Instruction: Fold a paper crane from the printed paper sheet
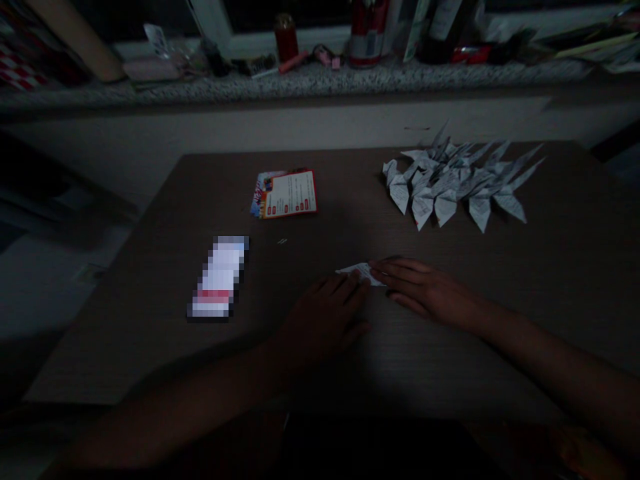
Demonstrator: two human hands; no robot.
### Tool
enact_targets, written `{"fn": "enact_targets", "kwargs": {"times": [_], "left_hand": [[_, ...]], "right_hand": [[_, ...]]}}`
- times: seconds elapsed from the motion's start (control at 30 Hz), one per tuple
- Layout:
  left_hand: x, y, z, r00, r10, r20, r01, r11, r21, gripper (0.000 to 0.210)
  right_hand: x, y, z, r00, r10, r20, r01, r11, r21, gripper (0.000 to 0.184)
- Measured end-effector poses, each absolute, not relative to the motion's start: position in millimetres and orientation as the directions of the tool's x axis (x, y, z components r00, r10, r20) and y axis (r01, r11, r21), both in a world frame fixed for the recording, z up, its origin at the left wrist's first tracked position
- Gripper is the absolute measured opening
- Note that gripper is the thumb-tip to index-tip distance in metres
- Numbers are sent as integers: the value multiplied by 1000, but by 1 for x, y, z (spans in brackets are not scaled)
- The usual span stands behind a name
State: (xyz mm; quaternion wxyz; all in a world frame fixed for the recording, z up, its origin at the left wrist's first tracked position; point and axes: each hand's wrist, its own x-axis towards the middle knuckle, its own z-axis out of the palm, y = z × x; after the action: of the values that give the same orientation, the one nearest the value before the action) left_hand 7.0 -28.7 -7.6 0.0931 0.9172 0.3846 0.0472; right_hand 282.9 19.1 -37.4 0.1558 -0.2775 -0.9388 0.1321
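A small folded piece of printed paper [361,270] lies flat on the dark wooden table, partly covered by my fingers. My left hand [327,310] rests on its near left part, fingers stretched forward and the thumb out to the right. From the right, my right hand [420,287] lies flat with its fingertips on the paper's right end. Several folded paper cranes [450,180], made of similar printed paper, stand bunched together at the table's far right. The paper's edges under the fingers are hidden.
A lit phone [219,277], its screen blurred out, lies at the left. Behind it is a small stack of printed cards [290,193]. Beyond the table, a speckled stone windowsill [320,83] holds a red-labelled can [367,33], a jar [286,39] and other clutter. The room is dim.
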Motion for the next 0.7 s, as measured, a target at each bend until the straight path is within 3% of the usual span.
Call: {"fn": "enact_targets", "kwargs": {"times": [0.3,0.7], "left_hand": [[6,-29,-9,700,714,23,697,-689,201,64],[3,-24,-9,685,727,37,698,-671,251,63]], "right_hand": [[284,19,-34,-790,578,205,444,770,-459,62],[290,22,-32,-840,521,149,409,790,-457,66]]}}
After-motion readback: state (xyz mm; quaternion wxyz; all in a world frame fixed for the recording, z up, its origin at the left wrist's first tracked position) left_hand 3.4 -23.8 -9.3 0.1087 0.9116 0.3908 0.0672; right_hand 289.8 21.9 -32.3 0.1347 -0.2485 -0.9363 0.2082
